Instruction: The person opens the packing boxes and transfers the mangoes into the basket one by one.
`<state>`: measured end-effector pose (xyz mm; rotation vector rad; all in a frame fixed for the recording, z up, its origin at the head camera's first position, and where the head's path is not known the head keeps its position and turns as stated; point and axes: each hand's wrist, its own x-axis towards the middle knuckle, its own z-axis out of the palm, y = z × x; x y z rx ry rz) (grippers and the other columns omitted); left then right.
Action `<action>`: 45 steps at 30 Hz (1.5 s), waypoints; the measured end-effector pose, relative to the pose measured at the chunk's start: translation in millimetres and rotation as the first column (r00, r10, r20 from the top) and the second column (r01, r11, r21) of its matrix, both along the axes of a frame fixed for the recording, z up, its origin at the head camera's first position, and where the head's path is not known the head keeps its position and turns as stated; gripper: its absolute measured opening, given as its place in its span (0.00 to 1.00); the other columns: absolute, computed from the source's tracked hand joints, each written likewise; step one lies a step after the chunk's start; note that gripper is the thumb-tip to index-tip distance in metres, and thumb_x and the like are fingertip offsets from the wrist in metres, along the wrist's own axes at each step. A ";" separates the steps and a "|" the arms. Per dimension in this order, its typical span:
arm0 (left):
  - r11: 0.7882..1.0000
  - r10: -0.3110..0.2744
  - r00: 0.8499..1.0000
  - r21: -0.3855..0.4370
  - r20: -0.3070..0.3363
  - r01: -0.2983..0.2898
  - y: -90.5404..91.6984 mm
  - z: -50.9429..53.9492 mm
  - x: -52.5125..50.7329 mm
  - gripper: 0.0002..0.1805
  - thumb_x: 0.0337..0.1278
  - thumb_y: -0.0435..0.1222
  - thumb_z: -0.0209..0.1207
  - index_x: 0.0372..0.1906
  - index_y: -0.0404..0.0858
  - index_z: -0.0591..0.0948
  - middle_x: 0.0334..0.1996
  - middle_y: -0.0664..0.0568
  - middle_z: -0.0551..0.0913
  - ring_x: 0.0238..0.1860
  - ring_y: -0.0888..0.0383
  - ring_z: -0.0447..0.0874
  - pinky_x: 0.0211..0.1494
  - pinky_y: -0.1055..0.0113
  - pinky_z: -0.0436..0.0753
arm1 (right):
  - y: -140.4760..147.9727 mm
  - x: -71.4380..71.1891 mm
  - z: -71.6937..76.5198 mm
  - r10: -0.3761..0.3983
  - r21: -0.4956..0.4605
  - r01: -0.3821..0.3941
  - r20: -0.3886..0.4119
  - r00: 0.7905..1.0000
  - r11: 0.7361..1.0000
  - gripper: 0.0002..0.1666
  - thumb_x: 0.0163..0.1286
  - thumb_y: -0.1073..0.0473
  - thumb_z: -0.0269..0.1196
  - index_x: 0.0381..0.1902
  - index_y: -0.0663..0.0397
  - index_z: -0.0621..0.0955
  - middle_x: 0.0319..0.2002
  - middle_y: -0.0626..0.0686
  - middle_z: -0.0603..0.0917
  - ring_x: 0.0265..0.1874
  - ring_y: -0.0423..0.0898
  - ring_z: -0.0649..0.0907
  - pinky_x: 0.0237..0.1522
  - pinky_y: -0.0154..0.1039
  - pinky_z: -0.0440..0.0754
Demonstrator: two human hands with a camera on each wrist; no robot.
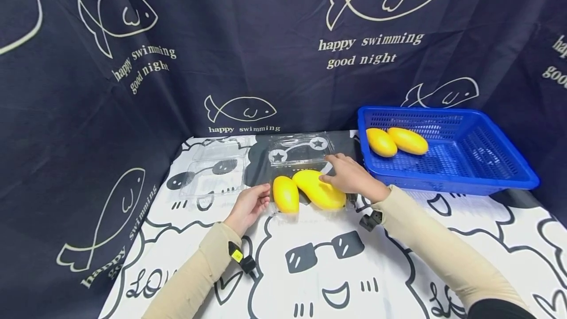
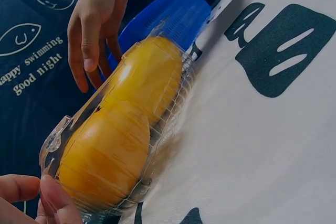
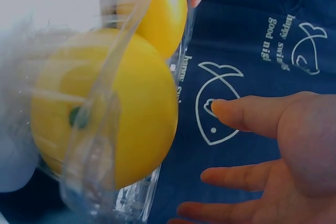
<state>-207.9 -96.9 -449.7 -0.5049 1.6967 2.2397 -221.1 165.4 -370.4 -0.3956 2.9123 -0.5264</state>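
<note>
Mangoes point(image 1: 285, 195) in clear container point(image 1: 288, 169), lid point(image 1: 301, 149) folded back, between left hand point(image 1: 250, 204) and right hand point(image 1: 350, 175) on surface point(image 1: 319, 228), in head view. Left wrist view: fingers point(image 2: 18, 187) pinching container's corner; risk of buckling thin plastic by tugging too hard. Right wrist view: fingers point(image 3: 236, 176) spread, gripping nothing; possible spill of mangoes from careless nudge.

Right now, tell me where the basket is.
In the head view, the basket sits at the back right of the table, right of the clear box and its two mangoes.
</note>
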 end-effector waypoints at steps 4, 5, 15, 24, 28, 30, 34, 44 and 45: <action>1.000 0.013 1.000 0.019 0.006 -0.013 -1.6 -1.0 1.1 0.03 0.61 0.32 0.59 0.35 0.35 0.80 0.22 0.55 0.78 0.22 0.65 0.73 0.26 0.79 0.76 | -4.5 4.8 2.7 0.025 0.012 -0.025 -0.017 1.000 1.000 0.39 0.68 0.46 0.62 0.69 0.62 0.67 0.64 0.67 0.72 0.61 0.63 0.73 0.63 0.60 0.73; 1.000 0.017 1.000 0.023 0.009 -0.017 -2.1 -1.2 1.1 0.03 0.61 0.32 0.59 0.34 0.36 0.80 0.22 0.55 0.78 0.22 0.65 0.73 0.26 0.79 0.76 | -5.5 5.5 3.1 0.028 0.015 -0.028 -0.019 0.999 0.999 0.38 0.68 0.46 0.62 0.68 0.62 0.68 0.63 0.67 0.72 0.60 0.63 0.74 0.63 0.59 0.73; 0.999 0.008 1.000 0.035 0.011 -0.008 -2.6 -1.9 1.9 0.04 0.62 0.33 0.59 0.34 0.37 0.80 0.22 0.56 0.78 0.21 0.66 0.73 0.25 0.79 0.76 | -10.4 12.1 3.7 0.060 0.052 -0.059 -0.018 0.998 0.997 0.37 0.67 0.46 0.63 0.67 0.61 0.70 0.63 0.65 0.74 0.60 0.62 0.76 0.64 0.58 0.73; 0.999 0.013 1.000 0.032 0.009 -0.013 -1.0 -2.0 2.8 0.04 0.63 0.33 0.59 0.37 0.36 0.80 0.22 0.57 0.78 0.22 0.66 0.72 0.25 0.79 0.75 | -11.9 13.9 2.2 0.092 0.077 -0.089 -0.036 0.995 0.993 0.36 0.66 0.45 0.64 0.65 0.60 0.72 0.60 0.64 0.77 0.57 0.61 0.78 0.62 0.57 0.75; 1.000 0.007 1.000 0.025 0.006 -0.007 -1.2 -1.8 3.4 0.07 0.63 0.34 0.59 0.42 0.34 0.80 0.23 0.57 0.78 0.22 0.66 0.72 0.26 0.79 0.75 | -12.9 14.9 2.7 0.097 0.083 -0.093 -0.046 0.994 0.992 0.36 0.65 0.44 0.65 0.63 0.60 0.73 0.58 0.63 0.78 0.55 0.59 0.79 0.61 0.56 0.77; 1.000 0.002 1.000 0.025 0.004 -0.002 -2.1 -1.6 2.9 0.09 0.63 0.34 0.59 0.45 0.33 0.79 0.23 0.57 0.78 0.22 0.67 0.72 0.25 0.80 0.75 | -13.7 14.7 3.5 0.102 0.086 -0.098 -0.050 0.994 0.992 0.36 0.65 0.44 0.65 0.63 0.60 0.73 0.57 0.63 0.79 0.54 0.59 0.79 0.60 0.56 0.77; 1.000 -0.007 1.000 0.022 0.003 0.007 -2.4 -1.5 2.7 0.10 0.64 0.34 0.58 0.46 0.33 0.79 0.23 0.57 0.78 0.22 0.67 0.72 0.25 0.80 0.74 | -15.5 14.3 3.2 0.098 0.092 -0.095 -0.034 0.995 0.991 0.37 0.65 0.44 0.66 0.64 0.60 0.73 0.60 0.63 0.77 0.58 0.61 0.77 0.63 0.57 0.74; 1.000 -0.012 1.000 0.021 -0.006 0.013 -2.5 -1.5 2.0 0.12 0.65 0.33 0.57 0.49 0.31 0.78 0.23 0.57 0.77 0.22 0.67 0.72 0.25 0.80 0.73 | -21.6 13.2 -3.1 0.085 0.123 -0.089 0.032 0.996 0.988 0.40 0.62 0.43 0.68 0.65 0.59 0.72 0.55 0.62 0.79 0.53 0.58 0.78 0.60 0.56 0.77; 1.000 -0.011 1.000 0.021 -0.004 0.011 -2.6 -1.7 2.2 0.12 0.65 0.33 0.57 0.49 0.31 0.78 0.23 0.57 0.77 0.22 0.67 0.72 0.25 0.80 0.73 | -22.0 13.1 -4.0 0.086 0.126 -0.090 0.037 0.996 0.988 0.40 0.62 0.43 0.68 0.65 0.59 0.71 0.55 0.62 0.79 0.53 0.58 0.78 0.60 0.56 0.77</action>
